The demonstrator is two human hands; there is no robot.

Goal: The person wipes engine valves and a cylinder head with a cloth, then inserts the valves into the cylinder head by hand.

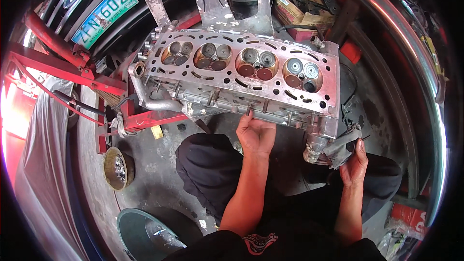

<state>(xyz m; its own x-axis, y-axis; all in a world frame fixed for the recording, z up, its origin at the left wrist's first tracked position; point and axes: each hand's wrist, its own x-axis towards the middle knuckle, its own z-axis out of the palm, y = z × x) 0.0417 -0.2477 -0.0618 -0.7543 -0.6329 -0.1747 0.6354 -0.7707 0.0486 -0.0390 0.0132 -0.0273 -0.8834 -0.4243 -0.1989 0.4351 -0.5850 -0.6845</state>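
Nearest to us, our dark shirt (pixel 309 237) spreads across the lower edge, and our two hands are working well apart! Our left hand (pixel 257 136) is palm up at the near edge of the metal cylinder head (pixel 233 78), thumb by a stud; whether it grips, we can't tell. Over on the right, our right hand (pixel 355 166) is closed on a grey cloth (pixel 340 150), beside the cylinder head's right end. And what a face: four round chambers, pitted grey metal, slots all round! It sits before us, its support hidden. Behind it rises a stained, slotted panel (pixel 237 23). Down on the blotchy grey floor (pixel 150 164) we've got a round tin (pixel 129 170) and a dark tub (pixel 181 220). Leftward, a red metal frame (pixel 63 68); beyond, a vehicle's bumper (pixel 108 46). Far right, a shiny curved bar (pixel 419 50) sweeps round!
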